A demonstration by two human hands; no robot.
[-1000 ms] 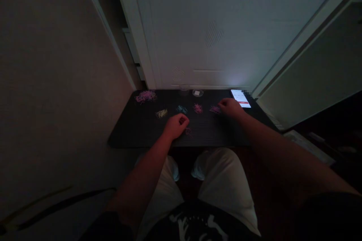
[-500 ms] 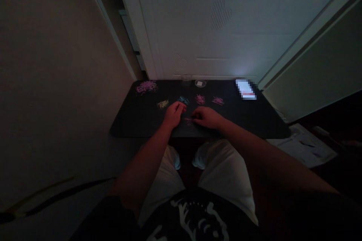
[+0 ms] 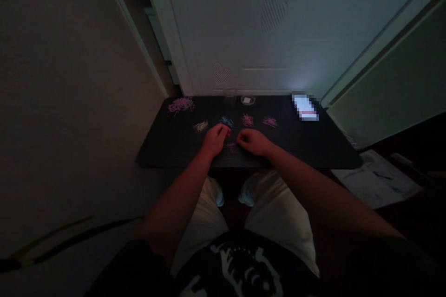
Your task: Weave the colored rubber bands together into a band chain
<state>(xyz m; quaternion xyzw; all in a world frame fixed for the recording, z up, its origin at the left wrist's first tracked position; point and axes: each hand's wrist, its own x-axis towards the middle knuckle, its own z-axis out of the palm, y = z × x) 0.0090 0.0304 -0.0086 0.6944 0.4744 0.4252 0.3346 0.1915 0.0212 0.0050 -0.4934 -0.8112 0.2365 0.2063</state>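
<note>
A sparse pinkish pile [image 3: 232,147] lies near the front edge of the tabletop [image 3: 167,148], between a person's curled left hand [image 3: 216,138] and curled right hand [image 3: 252,141]; whether either grips anything cannot be told. Beyond, a larger purplish heap [image 3: 180,106] occupies the far left corner.

The left arm [image 3: 176,195] reaches forward and angles inward, its hand [image 3: 216,139] low with the back up and the fingers curled. The right arm [image 3: 324,192] slants in from the other side, longer in view, its hand [image 3: 255,142] turned toward the left one, fingers bent toward the thumb; the hands are near but apart.
</note>
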